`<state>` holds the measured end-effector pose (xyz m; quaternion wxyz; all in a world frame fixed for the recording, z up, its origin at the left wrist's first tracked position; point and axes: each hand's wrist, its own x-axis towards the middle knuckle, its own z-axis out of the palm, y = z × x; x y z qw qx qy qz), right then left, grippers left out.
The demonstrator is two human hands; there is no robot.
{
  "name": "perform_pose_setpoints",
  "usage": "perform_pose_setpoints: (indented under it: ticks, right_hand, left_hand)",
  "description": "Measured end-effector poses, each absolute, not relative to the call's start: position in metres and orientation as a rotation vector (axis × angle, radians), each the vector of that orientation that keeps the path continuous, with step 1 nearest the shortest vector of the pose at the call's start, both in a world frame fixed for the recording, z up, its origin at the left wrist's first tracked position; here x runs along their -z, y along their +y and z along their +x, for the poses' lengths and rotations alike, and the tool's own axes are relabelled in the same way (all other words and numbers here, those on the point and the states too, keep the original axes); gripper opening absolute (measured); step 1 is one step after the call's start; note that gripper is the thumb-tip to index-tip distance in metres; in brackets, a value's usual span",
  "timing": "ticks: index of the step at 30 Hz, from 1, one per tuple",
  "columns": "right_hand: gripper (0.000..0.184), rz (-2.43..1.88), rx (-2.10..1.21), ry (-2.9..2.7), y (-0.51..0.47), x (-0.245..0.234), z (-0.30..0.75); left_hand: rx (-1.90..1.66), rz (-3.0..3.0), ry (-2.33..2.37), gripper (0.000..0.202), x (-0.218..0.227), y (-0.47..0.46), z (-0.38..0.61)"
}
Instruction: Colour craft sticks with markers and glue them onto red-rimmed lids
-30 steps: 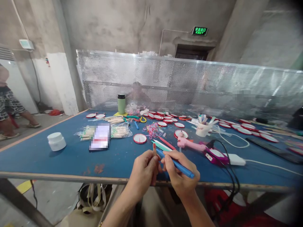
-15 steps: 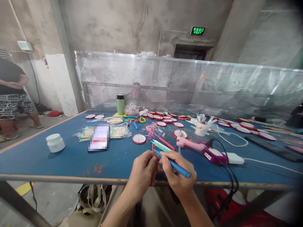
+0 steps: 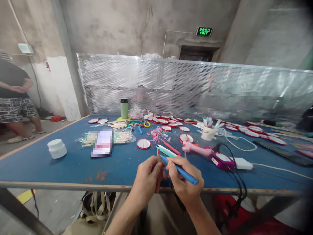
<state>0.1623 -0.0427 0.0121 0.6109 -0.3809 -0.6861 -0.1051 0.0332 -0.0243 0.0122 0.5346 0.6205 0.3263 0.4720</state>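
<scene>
Blue pen (image 3: 186, 176), one, right hand (image 3: 184, 189); red-tipped stick (image 3: 158, 154), one, left hand (image 3: 147, 179).

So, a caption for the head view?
Left hand holds a red-tipped stick, right hand a blue marker, at a blue table.

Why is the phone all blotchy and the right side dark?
Head view: the phone is pixelated into blocks; the right corners fade to black, likely lens shading; the perforated metal screen glares; the right hand's blue pen and left hand's stick look sharp.

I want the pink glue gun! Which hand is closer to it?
Right. The right hand is just before the pink glue gun; the left hand lies farther left.
</scene>
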Motion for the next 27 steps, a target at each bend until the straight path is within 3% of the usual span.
perform_pose_setpoints:
  ticks: [27]
  right_hand:
    - [0.012,-0.874,0.301,-1.576,-0.043,-0.0148,0.1605]
  left_hand:
    - [-1.123,1.47,0.807,0.027,-0.0133,-0.0252,0.0353]
